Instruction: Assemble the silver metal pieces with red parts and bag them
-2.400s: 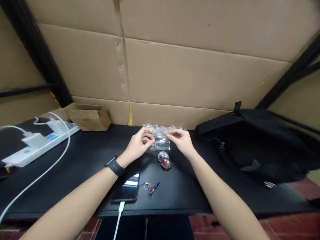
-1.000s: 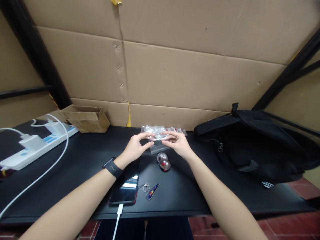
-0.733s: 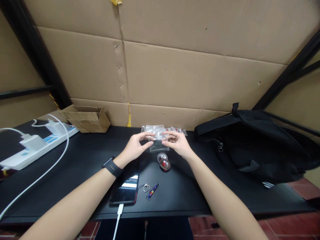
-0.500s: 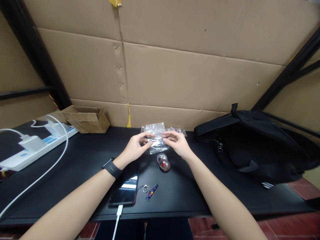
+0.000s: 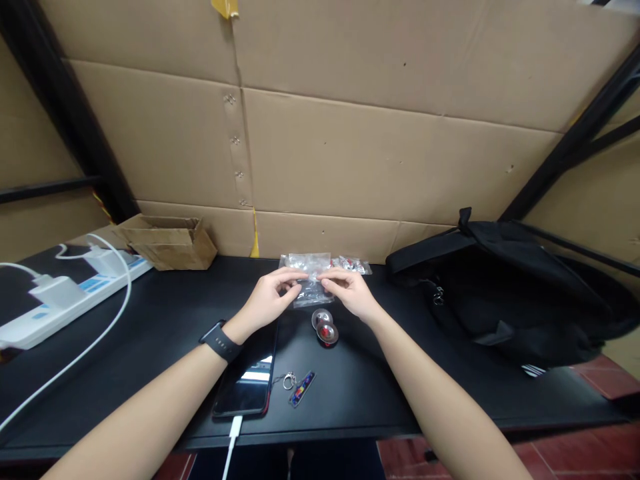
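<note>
My left hand (image 5: 273, 293) and my right hand (image 5: 351, 291) face each other over the middle of the black desk. Between them is a clear plastic bag (image 5: 314, 295), its edges pinched by the fingers of both hands. Glare and the fingers hide part of the bag. Just below, two small clear round discs, like suction cups, overlap on the desk: one plain (image 5: 321, 316), one with red in it (image 5: 328, 333). Behind the fingers lie more clear packets (image 5: 353, 265), some with red and shiny contents too small to make out.
A phone (image 5: 245, 390) with a plugged-in white cable lies under my left wrist, beside a keychain tag (image 5: 302, 389). A white power strip (image 5: 75, 310) and a small cardboard box (image 5: 175, 250) stand at left. A black bag (image 5: 510, 293) fills the right. Cardboard walls the back.
The plastic bag, raised upright half a second ago, now sits lower and flatter between my hands. My fingers have come slightly closer together. The view has shifted a little.
</note>
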A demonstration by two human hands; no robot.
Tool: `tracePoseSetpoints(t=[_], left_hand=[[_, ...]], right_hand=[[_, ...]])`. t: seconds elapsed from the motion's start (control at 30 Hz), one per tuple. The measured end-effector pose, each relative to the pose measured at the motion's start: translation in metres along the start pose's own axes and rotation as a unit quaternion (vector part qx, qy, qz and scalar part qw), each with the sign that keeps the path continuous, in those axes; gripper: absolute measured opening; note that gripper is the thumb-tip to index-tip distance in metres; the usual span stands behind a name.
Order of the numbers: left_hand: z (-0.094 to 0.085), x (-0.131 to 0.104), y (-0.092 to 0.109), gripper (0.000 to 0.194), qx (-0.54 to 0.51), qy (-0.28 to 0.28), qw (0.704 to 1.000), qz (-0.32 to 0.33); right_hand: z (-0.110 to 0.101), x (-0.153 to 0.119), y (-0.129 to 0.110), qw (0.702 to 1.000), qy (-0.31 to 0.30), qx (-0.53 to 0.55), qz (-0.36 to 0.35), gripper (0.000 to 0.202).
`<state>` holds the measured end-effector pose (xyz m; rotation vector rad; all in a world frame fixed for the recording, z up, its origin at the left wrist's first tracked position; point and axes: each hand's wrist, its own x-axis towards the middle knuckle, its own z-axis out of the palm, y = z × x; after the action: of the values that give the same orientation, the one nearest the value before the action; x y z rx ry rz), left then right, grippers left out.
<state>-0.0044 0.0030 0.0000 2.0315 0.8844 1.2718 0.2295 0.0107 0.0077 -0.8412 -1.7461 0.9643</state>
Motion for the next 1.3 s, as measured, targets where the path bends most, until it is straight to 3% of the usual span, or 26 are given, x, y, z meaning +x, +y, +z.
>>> tracePoseSetpoints(t=[0.17, 0.43, 0.7, 0.87, 1.03, 1.17, 1.3], left_hand=[[0.0, 0.001, -0.003, 0.026, 0.023, -0.001, 1.0, 0.005], [-0.002, 0.001, -0.002, 0.045, -0.054, -0.005, 0.997, -0.047], [-0.007, 0.001, 0.012, 0.069, -0.146, -0.091, 0.983, -0.071], [-0.006, -0.003, 0.015, 0.082, -0.18, -0.15, 0.968, -0.083], [-0.005, -0.005, 0.013, 0.092, -0.206, -0.175, 0.958, -0.092], [-0.003, -0.004, 0.007, 0.097, -0.194, -0.149, 0.966, -0.083], [-0.003, -0.002, 0.007, 0.078, -0.04, -0.026, 0.999, -0.007]], right_hand=[[0.0, 0.0, -0.002, 0.999, -0.035, -0.035, -0.008, 0.032], [-0.001, 0.0, -0.006, 1.0, -0.011, -0.019, 0.001, 0.03], [-0.011, 0.0, -0.006, 0.997, 0.031, 0.067, 0.033, 0.044], [-0.008, -0.002, -0.007, 0.998, -0.02, 0.054, 0.008, 0.028], [-0.006, -0.004, -0.007, 0.996, -0.04, 0.072, 0.039, 0.044], [-0.008, -0.004, -0.005, 0.997, -0.034, 0.055, 0.037, 0.062], [-0.009, -0.001, 0.002, 0.997, 0.027, 0.038, 0.054, 0.07]])
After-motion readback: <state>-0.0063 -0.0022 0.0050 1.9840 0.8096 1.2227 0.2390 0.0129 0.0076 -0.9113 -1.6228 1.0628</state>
